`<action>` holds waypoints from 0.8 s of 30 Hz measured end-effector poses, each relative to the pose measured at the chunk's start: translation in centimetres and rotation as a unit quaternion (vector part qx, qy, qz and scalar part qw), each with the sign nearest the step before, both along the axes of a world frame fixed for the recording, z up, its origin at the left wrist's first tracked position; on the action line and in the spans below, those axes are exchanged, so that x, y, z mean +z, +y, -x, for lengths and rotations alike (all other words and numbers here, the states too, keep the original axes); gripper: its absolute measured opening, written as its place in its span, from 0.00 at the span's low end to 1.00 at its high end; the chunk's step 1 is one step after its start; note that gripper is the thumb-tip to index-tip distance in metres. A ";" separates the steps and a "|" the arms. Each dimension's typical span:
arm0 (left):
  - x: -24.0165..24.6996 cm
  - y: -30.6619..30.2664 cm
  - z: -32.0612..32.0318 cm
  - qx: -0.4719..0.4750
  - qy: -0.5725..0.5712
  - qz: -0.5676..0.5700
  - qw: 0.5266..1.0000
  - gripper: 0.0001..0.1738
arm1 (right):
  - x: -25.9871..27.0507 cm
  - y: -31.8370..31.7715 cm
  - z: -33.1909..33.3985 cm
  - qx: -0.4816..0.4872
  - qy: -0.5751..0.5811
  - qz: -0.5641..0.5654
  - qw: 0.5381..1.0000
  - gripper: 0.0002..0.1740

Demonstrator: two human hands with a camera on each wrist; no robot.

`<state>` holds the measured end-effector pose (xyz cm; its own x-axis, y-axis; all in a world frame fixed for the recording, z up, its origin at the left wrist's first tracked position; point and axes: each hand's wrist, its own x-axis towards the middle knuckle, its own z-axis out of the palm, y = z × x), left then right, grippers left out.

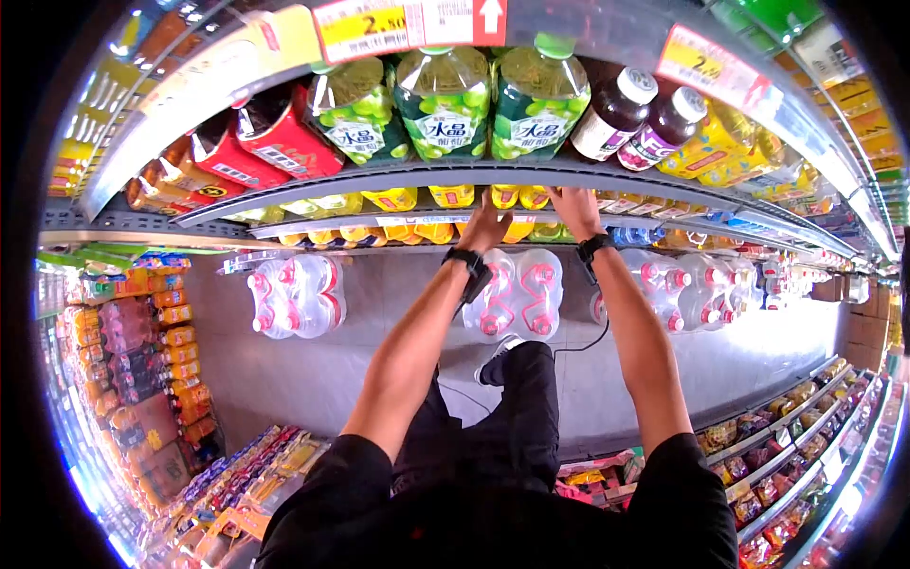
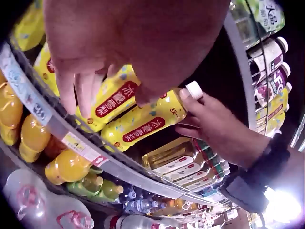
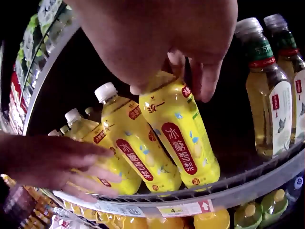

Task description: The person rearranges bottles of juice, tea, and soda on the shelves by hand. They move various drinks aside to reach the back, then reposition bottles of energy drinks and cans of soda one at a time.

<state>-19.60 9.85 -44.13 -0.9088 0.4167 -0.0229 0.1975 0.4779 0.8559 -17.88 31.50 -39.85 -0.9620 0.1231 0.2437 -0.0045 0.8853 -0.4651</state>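
Yellow drink bottles with red labels stand in a row on a wire shelf (image 3: 228,191). My right hand (image 3: 190,71) grips the top of the rightmost yellow bottle (image 3: 183,143); in the left wrist view its fingers (image 2: 200,119) curl at that bottle's white cap (image 2: 193,88). My left hand (image 2: 81,90) rests with straight fingers on the neighbouring yellow bottle (image 2: 112,102). In the right wrist view the left hand (image 3: 62,162) lies low against the yellow bottles' bodies (image 3: 133,155). The head view shows both hands, left hand (image 1: 485,228) and right hand (image 1: 573,207), reaching deep into the shelf.
Pale tea bottles (image 3: 269,105) stand right of the yellow ones. Green bottles (image 1: 445,100) and dark bottles (image 1: 616,114) fill the shelf above, orange drinks (image 2: 69,167) the shelf below. Packs of water bottles (image 1: 517,294) lie on the aisle floor by my feet.
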 end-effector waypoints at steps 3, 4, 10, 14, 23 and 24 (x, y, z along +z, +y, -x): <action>5.6 -5.4 -5.8 -0.134 -0.146 0.081 0.977 0.24 | 0.4 0.1 -2.1 0.009 -0.025 0.004 1.000 0.29; 8.3 -8.0 -9.1 -0.178 -0.148 0.104 0.967 0.21 | 0.7 0.0 -3.4 0.016 0.040 0.049 0.998 0.34; 9.1 -30.9 -31.1 -0.069 -0.197 0.293 0.933 0.18 | -1.9 -0.5 -24.5 0.031 -0.346 0.181 0.920 0.20; 15.5 -40.9 -43.7 0.301 -0.316 0.083 0.896 0.17 | -4.1 1.5 -39.3 0.147 -0.520 0.164 0.825 0.14; 22.1 -28.5 -34.1 0.120 0.003 0.204 0.972 0.19 | 15.8 7.1 -18.6 -0.011 -0.060 0.123 0.991 0.16; 24.0 -23.0 -29.5 0.066 0.028 0.151 0.986 0.19 | 21.0 6.8 -15.8 -0.037 -0.010 0.184 0.982 0.14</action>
